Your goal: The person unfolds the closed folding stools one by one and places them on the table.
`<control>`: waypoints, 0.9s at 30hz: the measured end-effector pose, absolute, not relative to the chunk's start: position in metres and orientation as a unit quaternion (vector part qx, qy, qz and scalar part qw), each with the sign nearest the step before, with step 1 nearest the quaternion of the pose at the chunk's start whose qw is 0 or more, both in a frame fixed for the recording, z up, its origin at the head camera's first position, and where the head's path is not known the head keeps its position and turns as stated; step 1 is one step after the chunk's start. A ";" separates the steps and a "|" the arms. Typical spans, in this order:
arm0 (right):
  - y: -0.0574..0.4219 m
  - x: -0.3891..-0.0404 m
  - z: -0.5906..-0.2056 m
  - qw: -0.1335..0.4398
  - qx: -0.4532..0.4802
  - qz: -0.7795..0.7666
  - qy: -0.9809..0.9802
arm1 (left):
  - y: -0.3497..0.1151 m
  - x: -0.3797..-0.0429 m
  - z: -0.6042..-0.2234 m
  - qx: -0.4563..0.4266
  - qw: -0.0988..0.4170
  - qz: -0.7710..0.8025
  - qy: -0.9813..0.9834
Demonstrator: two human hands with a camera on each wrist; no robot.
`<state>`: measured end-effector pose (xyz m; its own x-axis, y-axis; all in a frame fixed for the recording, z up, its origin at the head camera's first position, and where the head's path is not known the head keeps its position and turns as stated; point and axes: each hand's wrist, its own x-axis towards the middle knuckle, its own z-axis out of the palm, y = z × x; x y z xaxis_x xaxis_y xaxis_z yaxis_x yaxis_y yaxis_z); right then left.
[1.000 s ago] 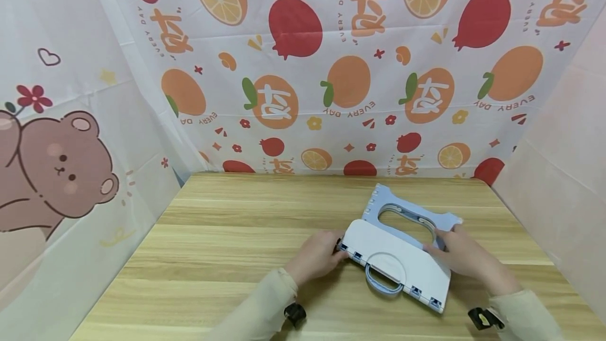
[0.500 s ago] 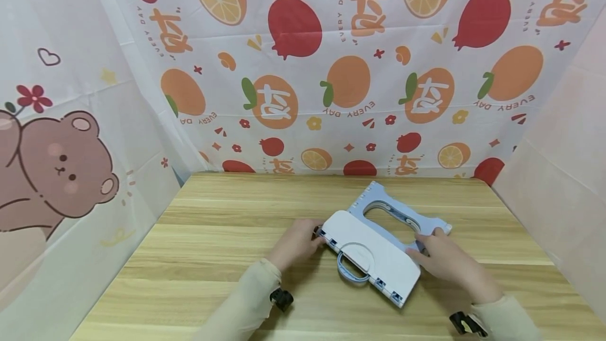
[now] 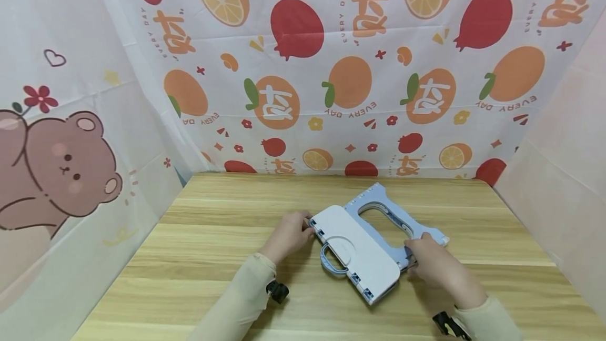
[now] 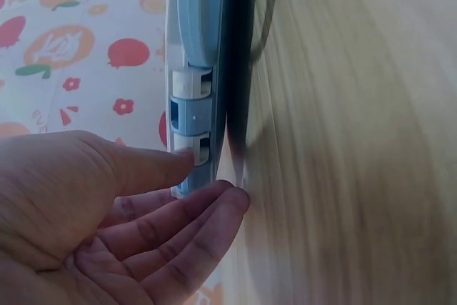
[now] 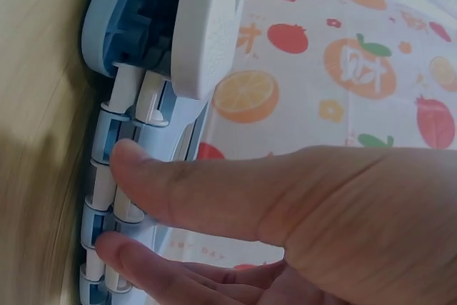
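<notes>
A folding step stool of white and pale blue plastic (image 3: 360,257) lies on the table, turned at a slant. Its blue leg panel (image 3: 423,227), with a long cut-out, sticks out behind the white top. A blue carry handle (image 3: 331,262) loops from the near edge. My left hand (image 3: 286,238) grips the left corner; in the left wrist view the thumb lies on the hinged edge, fingers curled beneath it. My right hand (image 3: 433,262) grips the right side, thumb and forefinger on the hinge knuckles (image 5: 107,183). Its other fingers are partly hidden.
The wood-grain table (image 3: 218,204) runs back to a fruit-print cloth (image 3: 303,93) hanging upright. Pale cloths hang along both sides, the left one (image 3: 61,257) printed with a bear. A black band sits at each wrist.
The stool has slid left across the table and turned a little clockwise. Both hands have moved left with it, keeping hold of its two ends.
</notes>
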<state>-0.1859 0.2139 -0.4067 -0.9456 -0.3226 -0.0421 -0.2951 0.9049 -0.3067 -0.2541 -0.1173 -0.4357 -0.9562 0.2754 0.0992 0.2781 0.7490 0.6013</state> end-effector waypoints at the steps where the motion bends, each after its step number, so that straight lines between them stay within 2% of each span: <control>1: 0.212 -0.185 -0.407 0.042 -0.159 -0.150 0.975 | -0.118 -0.255 -0.436 -0.143 0.005 -0.322 -0.936; 17: 0.195 -0.183 -0.425 -0.023 -0.173 -0.160 0.971 | -0.126 -0.256 -0.429 -0.123 -0.001 -0.358 -0.926; 27: 0.171 -0.173 -0.410 0.013 -0.126 -0.165 0.978 | -0.129 -0.255 -0.426 -0.118 -0.027 -0.381 -0.916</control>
<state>-0.1735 0.1706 -0.4096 -0.9678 -0.2512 0.0169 -0.2428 0.9136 -0.3261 -0.2547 -0.1289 -0.4264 -0.9706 0.2370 0.0415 0.1965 0.6810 0.7054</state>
